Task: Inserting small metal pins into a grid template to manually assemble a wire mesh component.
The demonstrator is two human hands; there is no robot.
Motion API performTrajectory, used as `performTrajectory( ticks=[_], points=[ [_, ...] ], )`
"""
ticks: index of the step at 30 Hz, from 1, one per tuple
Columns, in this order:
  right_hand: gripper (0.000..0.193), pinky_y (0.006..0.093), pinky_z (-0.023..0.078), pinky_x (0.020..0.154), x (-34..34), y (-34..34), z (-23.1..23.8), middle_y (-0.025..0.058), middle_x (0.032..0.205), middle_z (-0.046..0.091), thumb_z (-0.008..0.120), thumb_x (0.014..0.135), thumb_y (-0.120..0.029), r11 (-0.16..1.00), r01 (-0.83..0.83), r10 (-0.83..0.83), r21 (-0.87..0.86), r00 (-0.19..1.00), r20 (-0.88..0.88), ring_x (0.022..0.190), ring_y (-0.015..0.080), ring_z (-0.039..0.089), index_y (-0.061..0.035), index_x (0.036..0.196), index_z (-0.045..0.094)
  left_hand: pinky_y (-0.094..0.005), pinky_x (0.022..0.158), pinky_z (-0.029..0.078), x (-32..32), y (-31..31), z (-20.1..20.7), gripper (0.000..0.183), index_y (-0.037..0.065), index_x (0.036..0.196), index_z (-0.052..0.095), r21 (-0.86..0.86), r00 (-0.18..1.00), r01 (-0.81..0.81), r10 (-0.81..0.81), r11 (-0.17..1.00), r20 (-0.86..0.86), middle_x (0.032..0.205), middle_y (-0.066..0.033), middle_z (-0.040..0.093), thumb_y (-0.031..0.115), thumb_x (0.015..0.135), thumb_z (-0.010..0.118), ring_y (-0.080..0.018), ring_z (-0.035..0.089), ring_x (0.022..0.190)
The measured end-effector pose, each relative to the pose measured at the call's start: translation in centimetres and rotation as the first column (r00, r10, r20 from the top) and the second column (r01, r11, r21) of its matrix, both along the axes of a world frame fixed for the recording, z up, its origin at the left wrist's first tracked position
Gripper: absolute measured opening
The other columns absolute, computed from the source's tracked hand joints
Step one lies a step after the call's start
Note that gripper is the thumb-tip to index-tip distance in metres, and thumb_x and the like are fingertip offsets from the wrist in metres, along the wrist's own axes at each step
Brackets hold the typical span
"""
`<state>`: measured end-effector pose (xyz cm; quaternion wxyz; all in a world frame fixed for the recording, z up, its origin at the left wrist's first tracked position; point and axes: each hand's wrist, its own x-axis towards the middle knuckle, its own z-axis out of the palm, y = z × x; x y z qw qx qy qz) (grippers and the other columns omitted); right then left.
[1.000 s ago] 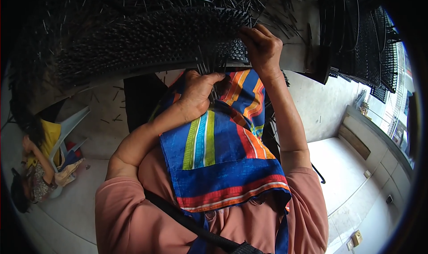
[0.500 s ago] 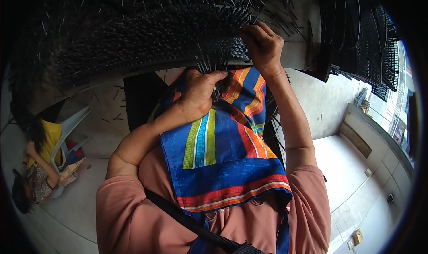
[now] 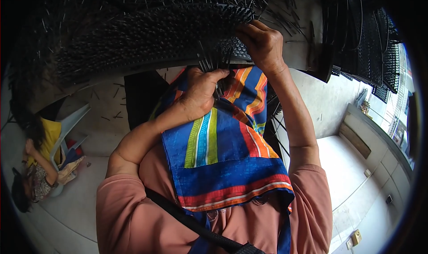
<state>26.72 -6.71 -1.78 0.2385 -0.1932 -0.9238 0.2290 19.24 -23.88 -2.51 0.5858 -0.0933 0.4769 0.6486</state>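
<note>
My left hand (image 3: 201,90) is closed round a bundle of thin black strips (image 3: 207,61), whose ends stick up past my thumb. Above and to the right, my right hand (image 3: 264,43) is pinched over the right end of a long curved black panel (image 3: 237,48) full of small holes. What its fingertips hold, if anything, is too small and dark to make out. Dense black bristle-like pieces stand up from most of the panel, while a patch of bare holes shows beside my right hand. A striped blue apron (image 3: 232,156) covers my lap below the panel.
Loose black strips (image 3: 285,20) lie scattered on the table beyond my right hand. Black perforated panels (image 3: 365,44) hang or stack at the far right. At the left, another person (image 3: 42,173) sits by a grey chair (image 3: 71,124). A few strips lie on the floor.
My right hand has shifted slightly left and up along the panel's right end. My left hand stays nearly in place with the bundle of strips.
</note>
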Motion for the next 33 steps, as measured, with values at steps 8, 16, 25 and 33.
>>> performTrajectory(
  ticks=[8, 16, 25, 33],
  points=[
    [0.017, 0.0321, 0.047, 0.055, 0.9, -1.2, -0.6, 0.009, 0.073, 0.061, 0.069, 0.076, -0.007, 0.983, 0.183, -0.183, 0.027, 0.983, 0.002, 0.06, 0.025, 0.062, -0.0088, 0.094, 0.07, -0.0301, 0.055, 0.053, -0.2, 0.3, 0.4, 0.01, -0.004, 0.085, 0.063, -0.013, 0.997, -0.036, 0.036, 0.999, 0.062, 0.077, -0.0121, 0.066, -0.008, 0.077, 0.059, -0.0204, 0.066, 0.06],
    [0.02, 0.0304, 0.048, 0.056, 2.4, -3.6, 0.4, 0.0063, 0.074, 0.065, 0.07, 0.075, -0.006, 0.429, 0.249, -0.197, -0.868, 0.964, 0.18, 0.066, 0.0149, 0.063, 0.002, 0.093, 0.067, -0.0289, 0.059, 0.055, 0.0, 0.5, 0.3, 0.016, -0.002, 0.091, 0.064, 0.042, 0.996, -0.036, 0.033, 0.998, 0.079, 0.082, -0.01, 0.067, -0.009, 0.077, 0.06, -0.019, 0.067, 0.067],
    [0.004, 0.0187, 0.031, 0.047, 3.7, -3.2, 0.2, -0.0013, 0.065, 0.056, 0.067, 0.081, -0.003, 0.161, 0.178, -0.414, -0.971, 0.905, 0.097, 0.052, 0.0041, 0.043, 0.0003, 0.082, 0.065, -0.0294, 0.063, 0.055, 0.3, 0.6, 0.5, 0.023, -0.001, 0.1, 0.063, 0.036, 0.996, -0.07, 0.071, 0.997, -0.047, 0.095, -0.0097, 0.067, -0.007, 0.078, 0.061, -0.018, 0.067, 0.076],
    [0.01, 0.018, 0.034, 0.05, 3.1, -0.4, -0.2, 0.0005, 0.076, 0.061, 0.067, 0.078, 0.002, 0.655, 0.091, -0.456, -0.75, 0.839, -0.296, 0.059, 0.0041, 0.048, 0.0027, 0.088, 0.069, -0.0357, 0.055, 0.054, 0.2, -0.2, -0.6, 0.007, -0.001, 0.086, 0.061, -0.098, 0.994, 0.095, -0.099, 0.991, -0.039, 0.085, -0.0139, 0.067, -0.001, 0.079, 0.064, -0.023, 0.068, 0.072]
  ],
)
